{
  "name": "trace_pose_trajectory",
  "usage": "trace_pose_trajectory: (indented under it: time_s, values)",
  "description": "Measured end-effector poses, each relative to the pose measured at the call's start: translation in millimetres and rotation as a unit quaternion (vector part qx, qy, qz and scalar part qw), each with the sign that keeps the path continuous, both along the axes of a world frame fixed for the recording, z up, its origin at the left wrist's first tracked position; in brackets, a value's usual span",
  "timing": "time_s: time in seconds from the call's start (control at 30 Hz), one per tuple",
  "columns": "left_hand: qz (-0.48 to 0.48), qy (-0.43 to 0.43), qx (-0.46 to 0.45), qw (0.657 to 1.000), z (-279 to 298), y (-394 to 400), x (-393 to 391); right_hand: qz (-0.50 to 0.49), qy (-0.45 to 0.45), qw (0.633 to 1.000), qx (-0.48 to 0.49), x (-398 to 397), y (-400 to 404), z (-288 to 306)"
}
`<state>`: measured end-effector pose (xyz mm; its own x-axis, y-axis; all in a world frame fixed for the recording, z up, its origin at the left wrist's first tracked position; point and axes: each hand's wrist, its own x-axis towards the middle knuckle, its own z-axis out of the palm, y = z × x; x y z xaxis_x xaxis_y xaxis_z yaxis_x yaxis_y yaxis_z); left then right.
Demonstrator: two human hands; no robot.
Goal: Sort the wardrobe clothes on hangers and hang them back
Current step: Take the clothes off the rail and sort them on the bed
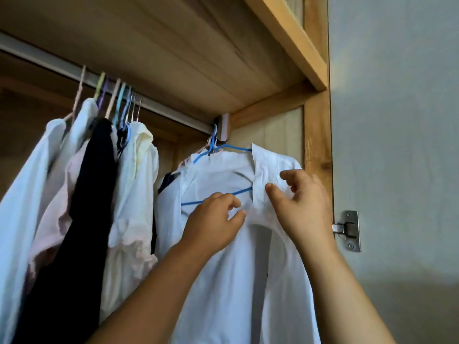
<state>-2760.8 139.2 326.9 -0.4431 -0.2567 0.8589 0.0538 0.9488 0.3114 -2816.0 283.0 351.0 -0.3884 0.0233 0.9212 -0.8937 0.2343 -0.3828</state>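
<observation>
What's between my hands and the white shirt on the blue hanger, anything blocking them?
Nothing visible blocks them. The left hand and right hand are already at the white shirt, at its collar area, in front of the blue hanger, which is already hooked on the rail. The other clothes hang off to the left.

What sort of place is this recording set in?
Most likely a home bedroom closet: a built-in wooden wardrobe with a metal rail, clothes on coloured hangers, and a white shirt on a blue hanger.
</observation>
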Motion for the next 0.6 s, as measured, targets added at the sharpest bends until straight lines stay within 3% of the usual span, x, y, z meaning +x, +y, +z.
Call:
trace_pose_trajectory:
  time_s: [0.27,0.4,0.6]
  values:
    - [0.008,0.019,-0.059,0.998,27,-48,-21,-0.222,0.068,0.960,0.156,-32,-37,66]
    - [0.018,0.022,-0.064,0.998,24,-71,-27,-0.248,0.052,0.944,0.211,-48,-53,88]
    - [0.022,0.027,-0.073,0.997,20,-94,-31,-0.264,0.044,0.948,0.173,-63,-71,101]
